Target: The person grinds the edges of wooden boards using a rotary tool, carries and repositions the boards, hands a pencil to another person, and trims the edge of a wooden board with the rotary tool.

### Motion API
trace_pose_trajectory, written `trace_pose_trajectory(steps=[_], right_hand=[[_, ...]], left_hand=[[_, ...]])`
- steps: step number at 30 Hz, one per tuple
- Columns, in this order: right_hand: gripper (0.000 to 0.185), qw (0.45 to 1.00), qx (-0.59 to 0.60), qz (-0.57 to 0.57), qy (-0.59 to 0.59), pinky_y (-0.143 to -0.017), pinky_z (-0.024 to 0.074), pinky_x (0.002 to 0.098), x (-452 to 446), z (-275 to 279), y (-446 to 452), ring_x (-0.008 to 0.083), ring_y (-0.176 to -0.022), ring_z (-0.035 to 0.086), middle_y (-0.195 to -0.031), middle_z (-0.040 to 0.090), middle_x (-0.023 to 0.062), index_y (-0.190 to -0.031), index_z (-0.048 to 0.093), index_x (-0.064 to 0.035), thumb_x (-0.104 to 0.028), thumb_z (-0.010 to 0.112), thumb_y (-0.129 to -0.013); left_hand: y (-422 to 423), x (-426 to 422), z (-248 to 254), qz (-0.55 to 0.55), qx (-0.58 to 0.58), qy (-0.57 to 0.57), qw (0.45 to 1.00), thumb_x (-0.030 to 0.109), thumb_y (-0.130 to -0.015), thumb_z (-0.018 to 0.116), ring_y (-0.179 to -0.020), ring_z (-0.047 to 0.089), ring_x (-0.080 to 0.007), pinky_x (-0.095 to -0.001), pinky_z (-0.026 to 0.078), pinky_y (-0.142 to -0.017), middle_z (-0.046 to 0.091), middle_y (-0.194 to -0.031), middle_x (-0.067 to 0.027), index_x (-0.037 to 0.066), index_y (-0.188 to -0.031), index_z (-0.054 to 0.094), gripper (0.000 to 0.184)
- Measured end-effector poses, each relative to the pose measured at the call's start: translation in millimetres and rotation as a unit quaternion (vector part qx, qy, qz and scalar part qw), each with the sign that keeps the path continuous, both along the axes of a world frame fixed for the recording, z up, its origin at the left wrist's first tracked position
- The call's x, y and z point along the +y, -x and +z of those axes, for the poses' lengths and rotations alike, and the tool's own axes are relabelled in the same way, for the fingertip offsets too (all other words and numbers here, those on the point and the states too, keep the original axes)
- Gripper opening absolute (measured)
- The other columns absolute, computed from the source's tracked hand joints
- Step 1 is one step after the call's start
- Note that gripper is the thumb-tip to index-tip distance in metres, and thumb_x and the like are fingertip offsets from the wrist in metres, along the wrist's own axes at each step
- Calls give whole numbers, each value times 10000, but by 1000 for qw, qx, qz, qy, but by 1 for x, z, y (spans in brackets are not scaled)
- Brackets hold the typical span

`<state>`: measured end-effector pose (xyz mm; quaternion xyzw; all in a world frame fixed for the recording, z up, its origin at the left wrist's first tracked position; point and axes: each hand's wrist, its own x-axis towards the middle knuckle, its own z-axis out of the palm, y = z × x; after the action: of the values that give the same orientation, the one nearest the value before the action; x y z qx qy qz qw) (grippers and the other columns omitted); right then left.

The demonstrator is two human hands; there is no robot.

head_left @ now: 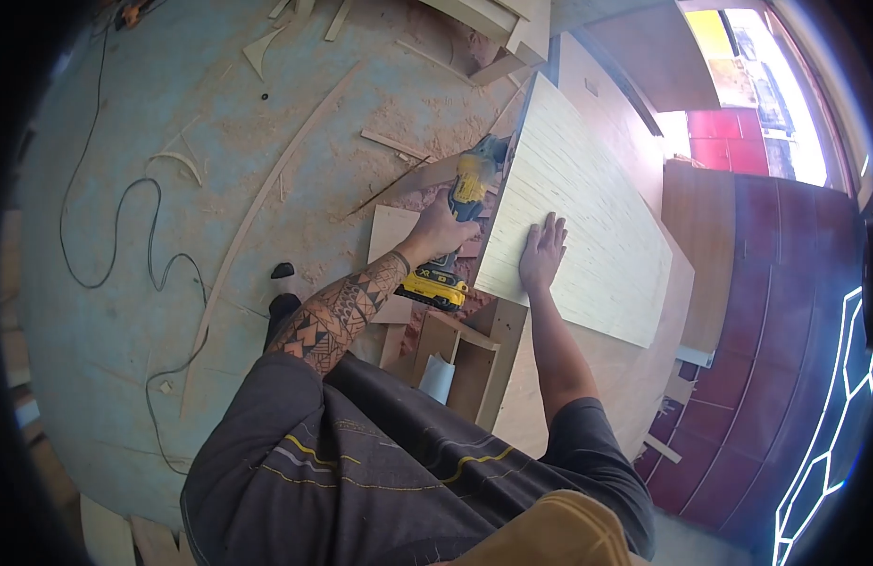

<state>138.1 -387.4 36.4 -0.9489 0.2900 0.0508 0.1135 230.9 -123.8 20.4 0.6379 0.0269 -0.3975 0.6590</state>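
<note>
A tattooed forearm leads to my left hand (441,231), which is closed around the handle of a yellow and black cordless power tool (469,184). The tool's front end is at the left edge of a pale wooden board (582,217), and its yellow battery (434,286) is at the lower end. My right hand (544,255) rests flat on the board near its lower left edge, fingers spread and nothing held. Where the tool meets the board edge is partly hidden.
Below the board, a wooden frame (474,363) has open compartments. A black cord (156,226) winds across the dusty floor at left. Wood strips (394,144), offcuts (259,52) and sawdust lie about. Dark red panels (762,349) stand at the right.
</note>
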Motion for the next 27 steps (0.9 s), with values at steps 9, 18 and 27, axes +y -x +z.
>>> trace_pose_trajectory(steps=[9,18,27], right_hand=[[675,1000,8,-16,8,-1372,130,536,8,7,2,392,-1689,161,-1820,212,191,-1738,326,-162,-487,423,-1154],[685,1000,-3,-14,20,-1373,135,521,3,1,4,379,-1685,185,-1820,235,163,-1727,359,-172,-516,440,-1139],[676,1000,-13,-21,15,-1375,135,505,6,3,5,369,-1685,189,-1820,240,153,-1723,371,-180,-514,439,-1139]], left_hand=[[1,-4,2,19,-4,21,1000,155,-850,786,-645,741,-214,-360,620,-595,739,-963,-154,-61,-1491,420,769],[1,-3,10,19,14,21,1000,110,-867,745,-580,708,-184,-354,601,-510,708,-880,-103,-41,-1426,434,658],[3,-4,17,39,21,31,999,71,-852,749,-601,707,-182,-348,613,-526,689,-894,-93,-39,-1327,504,546]])
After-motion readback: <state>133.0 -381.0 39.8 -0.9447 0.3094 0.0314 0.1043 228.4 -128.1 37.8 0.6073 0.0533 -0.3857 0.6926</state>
